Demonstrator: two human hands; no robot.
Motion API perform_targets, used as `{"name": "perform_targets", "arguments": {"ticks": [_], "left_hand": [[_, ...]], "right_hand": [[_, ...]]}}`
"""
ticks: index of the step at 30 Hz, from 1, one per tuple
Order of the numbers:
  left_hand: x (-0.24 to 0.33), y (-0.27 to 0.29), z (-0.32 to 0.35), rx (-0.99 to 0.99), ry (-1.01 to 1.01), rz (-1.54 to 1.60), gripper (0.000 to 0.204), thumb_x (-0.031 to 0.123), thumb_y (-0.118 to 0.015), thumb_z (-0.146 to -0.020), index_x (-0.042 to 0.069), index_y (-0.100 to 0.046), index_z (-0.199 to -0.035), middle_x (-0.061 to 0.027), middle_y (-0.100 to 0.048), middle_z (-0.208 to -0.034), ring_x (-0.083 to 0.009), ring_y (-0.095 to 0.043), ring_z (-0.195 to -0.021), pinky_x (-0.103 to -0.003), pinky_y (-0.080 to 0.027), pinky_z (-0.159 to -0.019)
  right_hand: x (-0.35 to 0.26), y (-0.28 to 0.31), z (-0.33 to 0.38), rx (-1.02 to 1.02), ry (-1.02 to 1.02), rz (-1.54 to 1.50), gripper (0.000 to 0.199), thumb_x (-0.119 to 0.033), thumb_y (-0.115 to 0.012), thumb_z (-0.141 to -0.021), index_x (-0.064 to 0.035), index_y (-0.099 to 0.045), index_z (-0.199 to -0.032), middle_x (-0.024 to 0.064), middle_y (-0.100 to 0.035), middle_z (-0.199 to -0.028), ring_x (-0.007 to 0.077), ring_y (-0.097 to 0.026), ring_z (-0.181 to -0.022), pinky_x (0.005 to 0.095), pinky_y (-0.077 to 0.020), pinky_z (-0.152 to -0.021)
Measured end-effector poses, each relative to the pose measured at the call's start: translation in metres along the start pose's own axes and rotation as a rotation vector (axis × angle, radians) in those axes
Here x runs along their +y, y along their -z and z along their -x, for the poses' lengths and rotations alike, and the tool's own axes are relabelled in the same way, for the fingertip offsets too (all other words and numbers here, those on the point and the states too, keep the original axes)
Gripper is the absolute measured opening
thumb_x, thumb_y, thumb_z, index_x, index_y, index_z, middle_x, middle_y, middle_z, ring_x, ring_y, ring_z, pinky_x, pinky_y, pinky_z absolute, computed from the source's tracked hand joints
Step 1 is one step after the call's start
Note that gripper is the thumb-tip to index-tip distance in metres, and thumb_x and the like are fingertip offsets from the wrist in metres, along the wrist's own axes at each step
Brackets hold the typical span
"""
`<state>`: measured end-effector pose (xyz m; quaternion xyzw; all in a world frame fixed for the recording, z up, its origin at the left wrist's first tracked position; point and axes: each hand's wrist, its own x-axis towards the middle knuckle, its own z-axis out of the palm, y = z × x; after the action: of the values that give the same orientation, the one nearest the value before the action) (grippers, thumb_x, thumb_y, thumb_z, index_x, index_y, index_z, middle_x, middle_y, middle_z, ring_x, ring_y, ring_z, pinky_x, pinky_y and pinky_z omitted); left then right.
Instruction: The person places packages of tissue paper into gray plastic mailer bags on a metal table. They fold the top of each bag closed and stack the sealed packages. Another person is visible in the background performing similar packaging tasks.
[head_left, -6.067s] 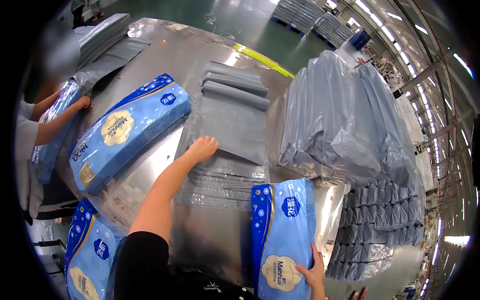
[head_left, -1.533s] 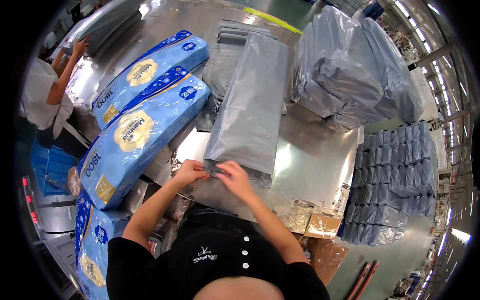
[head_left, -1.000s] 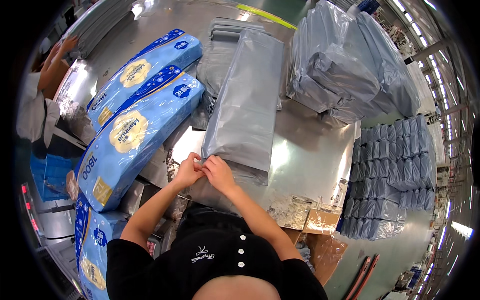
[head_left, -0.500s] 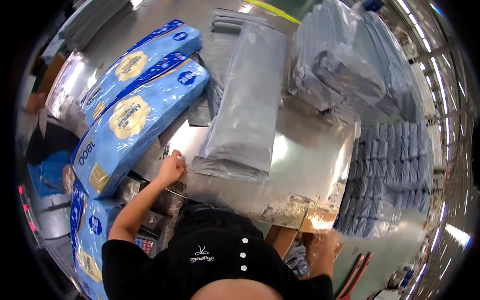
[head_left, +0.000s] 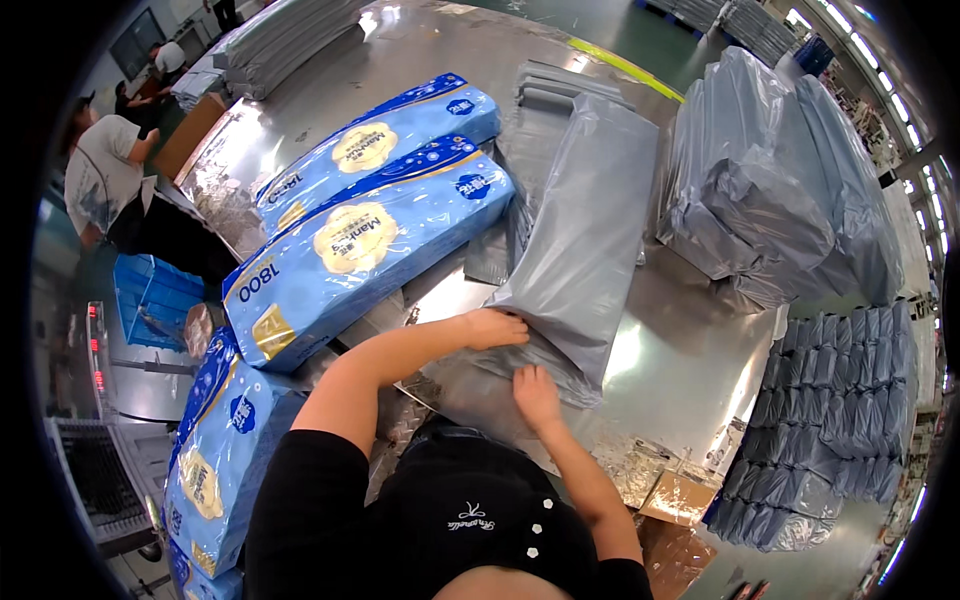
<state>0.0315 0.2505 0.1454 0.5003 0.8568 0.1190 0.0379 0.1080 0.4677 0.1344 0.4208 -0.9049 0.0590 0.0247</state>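
Note:
In front of me a grey plastic mailing bag lies lengthwise on the metal table. My left hand reaches across to the left corner of its near end, fingers closed on the film. Just nearer to me, my right hand has its fingers curled onto the flap at the same end. The film there is creased and partly lifted; the fingertips are partly hidden. Left of the bag lie two long blue tissue packs, side by side. Flat grey bags lie under and behind the mailing bag.
Bulky grey bag bundles stand at the table's far right. Beyond the right edge is a tall stack of filled grey parcels. Another blue pack stands at lower left. A person works at far left, near a blue crate.
Both hands have come to the near end of the grey mailing bag, the right one up from beside the table's edge. The film there is now lifted and creased. The view has shifted.

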Motion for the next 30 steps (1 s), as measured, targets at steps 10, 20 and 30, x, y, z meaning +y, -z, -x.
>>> {"name": "perform_targets", "arguments": {"ticks": [10,20,30], "left_hand": [[-0.003,0.048,-0.004,-0.249,0.318,0.526,0.045,0.031,-0.054,-0.09,0.008,-0.048,-0.129,-0.0163,-0.059,-0.119,-0.0352,-0.057,-0.108,-0.041,-0.044,-0.093],[-0.005,0.066,-0.006,-0.315,0.381,0.639,0.053,0.042,-0.053,-0.09,0.009,-0.047,-0.132,-0.0134,-0.061,-0.119,-0.0327,-0.056,-0.11,-0.039,-0.043,-0.095],[-0.006,0.073,0.034,0.238,0.711,0.539,0.019,0.021,-0.067,-0.083,0.002,-0.062,-0.087,-0.0156,-0.061,-0.073,-0.0268,-0.058,-0.065,-0.035,-0.044,-0.06]], "right_hand": [[0.044,0.034,0.01,0.034,0.077,-0.269,0.02,-0.014,-0.062,-0.068,-0.0029,-0.059,-0.085,0.0111,-0.053,-0.083,0.0276,-0.053,-0.087,0.0382,-0.0454,-0.078],[0.052,0.037,0.015,0.117,-0.009,-0.024,0.016,-0.011,-0.06,-0.07,-0.0044,-0.055,-0.083,0.0105,-0.05,-0.08,0.027,-0.049,-0.08,0.039,-0.0429,-0.074],[0.118,0.084,-0.031,0.219,-0.438,-0.496,0.03,-0.013,-0.071,-0.073,-0.0041,-0.05,-0.093,0.013,-0.053,-0.083,0.033,-0.052,-0.087,0.0425,-0.0448,-0.073]]}}
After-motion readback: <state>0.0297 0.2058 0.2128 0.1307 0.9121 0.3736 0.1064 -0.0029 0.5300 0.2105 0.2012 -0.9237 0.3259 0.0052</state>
